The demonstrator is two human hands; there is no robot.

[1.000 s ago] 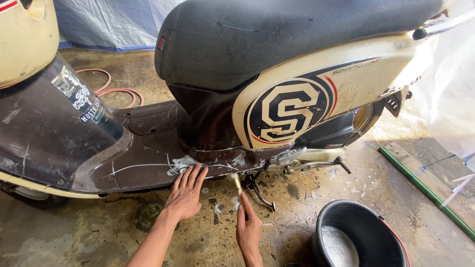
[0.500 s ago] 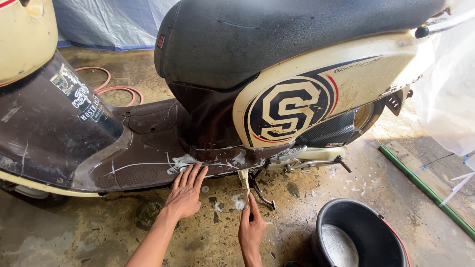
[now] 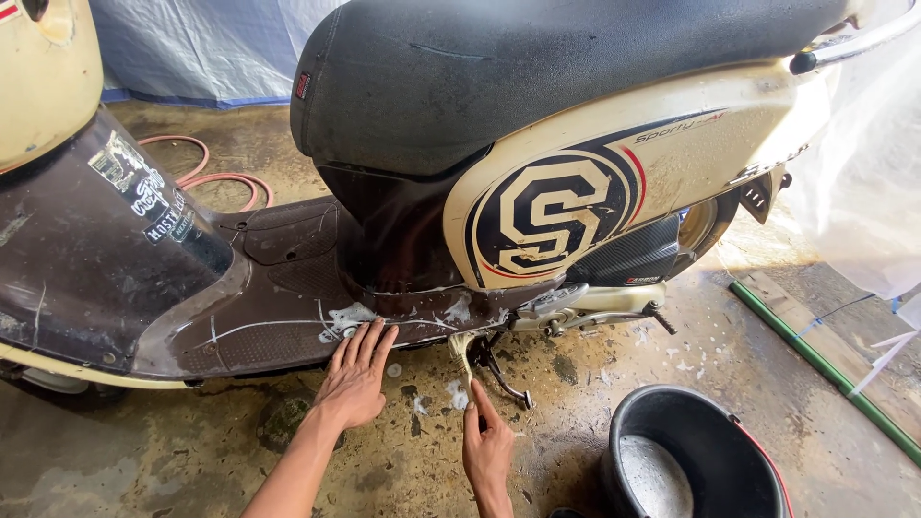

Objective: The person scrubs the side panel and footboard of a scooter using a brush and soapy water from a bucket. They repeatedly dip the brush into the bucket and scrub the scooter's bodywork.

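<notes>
The scooter [image 3: 614,182] is cream with a black seat [image 3: 537,67]. Its side has a big cream letter in a dark badge [image 3: 552,216] with a thin red line. The floorboard [image 3: 278,317] is dark brown with white foam. The brush [image 3: 463,353] looks pale, maybe cream. The bucket [image 3: 696,456] is black with white suds inside. The hose [image 3: 216,168] is pink. The tarp [image 3: 201,48] is blue-grey.

A black bucket [image 3: 696,459] with a red handle is seen at lower right on the wet concrete floor [image 3: 144,460], pale foam inside it. A pink hose [image 3: 216,173] is coiled beyond the footboard. A blue tarpaulin [image 3: 201,48] is hung at the back. A green-edged wooden plank [image 3: 825,350] is laid at right, beside translucent plastic sheeting [image 3: 863,201].
</notes>
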